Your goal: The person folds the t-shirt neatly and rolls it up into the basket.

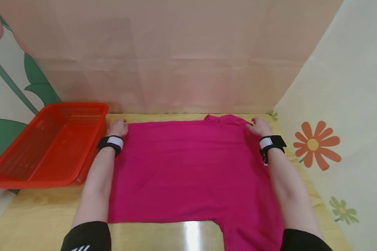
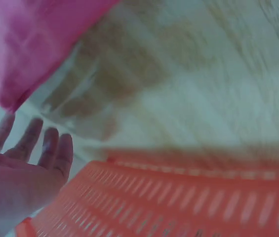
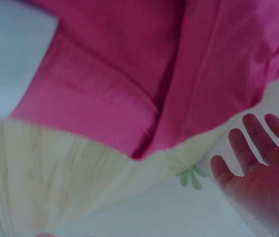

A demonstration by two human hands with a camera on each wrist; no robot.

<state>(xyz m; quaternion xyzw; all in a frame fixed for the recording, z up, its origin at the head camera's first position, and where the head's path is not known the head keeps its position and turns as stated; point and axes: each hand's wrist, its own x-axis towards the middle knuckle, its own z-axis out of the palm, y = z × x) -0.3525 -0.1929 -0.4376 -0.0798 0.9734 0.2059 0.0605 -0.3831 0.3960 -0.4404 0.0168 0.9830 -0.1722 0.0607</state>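
A magenta shirt [image 1: 188,170] lies spread on the table, with one sleeve [image 1: 251,233] toward the front right. At the shirt's far left corner is my left hand [image 1: 117,128]. In the left wrist view its fingers [image 2: 62,153] are extended, the index fingertip right at the corner of the cloth. My right hand [image 1: 260,127] is by the bunched far right part of the shirt. The right wrist view shows its fingers [image 3: 260,138] spread and fairly straight beside the pink edge, the thumb mostly cut off by the frame.
A red plastic basket [image 1: 95,153] with slotted sides stands on the left, close beside my left forearm. The wooden table [image 1: 50,216] meets a peach-coloured backdrop [image 1: 188,83] behind the shirt. To the right rises a pale panel with flower pictures [image 1: 358,115].
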